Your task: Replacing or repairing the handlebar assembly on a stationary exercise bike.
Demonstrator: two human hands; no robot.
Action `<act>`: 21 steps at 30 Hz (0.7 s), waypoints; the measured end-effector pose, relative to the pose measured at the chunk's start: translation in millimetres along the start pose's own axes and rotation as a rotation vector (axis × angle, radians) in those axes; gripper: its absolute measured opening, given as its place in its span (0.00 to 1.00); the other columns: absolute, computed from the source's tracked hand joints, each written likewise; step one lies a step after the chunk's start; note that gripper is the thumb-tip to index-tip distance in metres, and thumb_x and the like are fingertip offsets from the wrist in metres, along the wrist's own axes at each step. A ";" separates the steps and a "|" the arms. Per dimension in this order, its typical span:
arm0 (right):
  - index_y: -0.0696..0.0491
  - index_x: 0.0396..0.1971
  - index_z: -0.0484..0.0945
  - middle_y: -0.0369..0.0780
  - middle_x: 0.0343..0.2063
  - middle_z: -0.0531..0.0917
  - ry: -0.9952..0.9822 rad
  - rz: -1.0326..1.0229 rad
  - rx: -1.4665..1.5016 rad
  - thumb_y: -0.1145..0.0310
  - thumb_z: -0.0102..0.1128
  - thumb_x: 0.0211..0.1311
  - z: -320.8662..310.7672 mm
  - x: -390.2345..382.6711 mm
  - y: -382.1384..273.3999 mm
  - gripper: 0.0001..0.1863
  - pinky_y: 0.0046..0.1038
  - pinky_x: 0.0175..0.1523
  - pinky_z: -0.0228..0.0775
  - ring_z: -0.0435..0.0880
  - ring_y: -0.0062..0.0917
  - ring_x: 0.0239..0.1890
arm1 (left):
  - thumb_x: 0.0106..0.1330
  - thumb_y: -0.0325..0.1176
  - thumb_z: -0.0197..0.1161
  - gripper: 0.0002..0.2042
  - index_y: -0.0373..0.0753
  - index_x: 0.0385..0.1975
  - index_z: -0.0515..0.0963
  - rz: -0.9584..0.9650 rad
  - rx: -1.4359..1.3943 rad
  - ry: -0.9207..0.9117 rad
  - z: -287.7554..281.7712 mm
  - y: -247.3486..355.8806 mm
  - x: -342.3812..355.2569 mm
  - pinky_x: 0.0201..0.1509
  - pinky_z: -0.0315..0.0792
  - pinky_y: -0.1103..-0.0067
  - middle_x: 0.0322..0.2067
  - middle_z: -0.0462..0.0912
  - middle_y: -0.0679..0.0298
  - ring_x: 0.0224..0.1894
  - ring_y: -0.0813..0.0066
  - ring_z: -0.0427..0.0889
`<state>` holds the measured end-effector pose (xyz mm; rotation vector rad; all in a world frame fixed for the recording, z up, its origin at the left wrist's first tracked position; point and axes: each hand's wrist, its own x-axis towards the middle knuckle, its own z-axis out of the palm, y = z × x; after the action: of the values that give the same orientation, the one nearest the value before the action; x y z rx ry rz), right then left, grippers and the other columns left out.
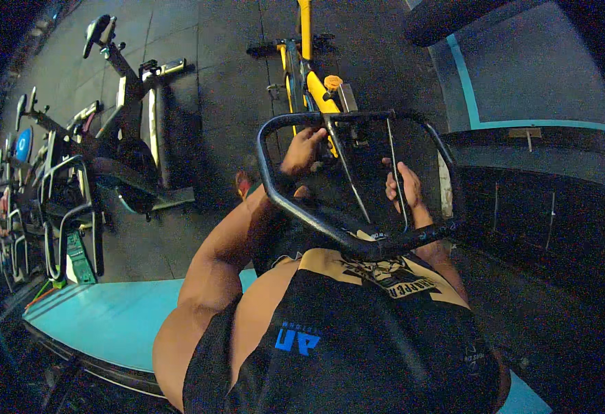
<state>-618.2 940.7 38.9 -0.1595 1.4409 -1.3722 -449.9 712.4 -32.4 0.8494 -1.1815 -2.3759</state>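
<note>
A black looped handlebar [268, 162] of an exercise bike spans the space in front of my chest, with thin rods inside the loop. Beyond it runs the yellow bike frame [320, 90], with an orange knob [332, 83]. My left hand [302, 150] reaches under the left of the loop, fingertips by the yellow frame and the far bar; its fingers look extended, partly covered by the bar. Below the loop on the right is my right hand [404, 188], fingers loosely bent and apart. A thin rod [395, 162] crosses in front of it; whether they touch is unclear.
Other exercise bikes [126, 103] stand on the dark tiled floor [226, 90] at the left. A turquoise padded surface [102, 314] lies at the lower left. On the right is a dark raised surface with a turquoise stripe [462, 79]. A shoe [242, 183] shows beside my left forearm.
</note>
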 end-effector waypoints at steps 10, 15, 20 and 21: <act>0.59 0.53 0.66 0.32 0.13 0.66 -0.020 -0.013 0.055 0.55 0.40 0.69 4.6 0.5 -1.1 0.23 0.20 0.16 0.60 0.64 0.16 0.11 | 0.63 0.36 0.60 0.20 0.38 0.54 0.68 -0.156 -0.059 -0.053 3.3 4.3 -21.8 0.36 0.69 0.82 0.38 0.80 0.63 0.37 0.78 0.77; 0.60 0.52 0.66 0.32 0.13 0.65 -0.028 -0.042 0.028 0.56 0.40 0.69 6.8 0.4 -2.3 0.23 0.20 0.17 0.60 0.63 0.15 0.11 | 0.64 0.35 0.59 0.21 0.37 0.55 0.67 0.056 0.122 -0.109 -5.0 -9.7 -12.8 0.36 0.69 0.81 0.39 0.80 0.61 0.38 0.74 0.78; 0.60 0.52 0.66 0.32 0.13 0.64 -0.068 -0.059 0.037 0.55 0.39 0.69 7.7 1.8 -1.5 0.23 0.20 0.17 0.61 0.63 0.15 0.11 | 0.66 0.37 0.55 0.17 0.31 0.49 0.71 0.005 0.105 0.060 5.5 -6.7 -8.6 0.37 0.71 0.80 0.35 0.80 0.62 0.33 0.75 0.78; 0.60 0.52 0.66 0.32 0.13 0.64 -0.066 -0.043 0.032 0.55 0.39 0.69 6.2 3.8 -0.9 0.24 0.20 0.17 0.61 0.63 0.15 0.11 | 0.66 0.37 0.55 0.17 0.31 0.49 0.71 0.008 0.108 0.057 6.0 -8.0 -8.1 0.37 0.71 0.80 0.35 0.80 0.62 0.33 0.75 0.78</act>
<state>-615.7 933.9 39.0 -0.2140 1.3667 -1.4119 -448.0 725.1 -33.1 0.9378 -1.2983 -2.2831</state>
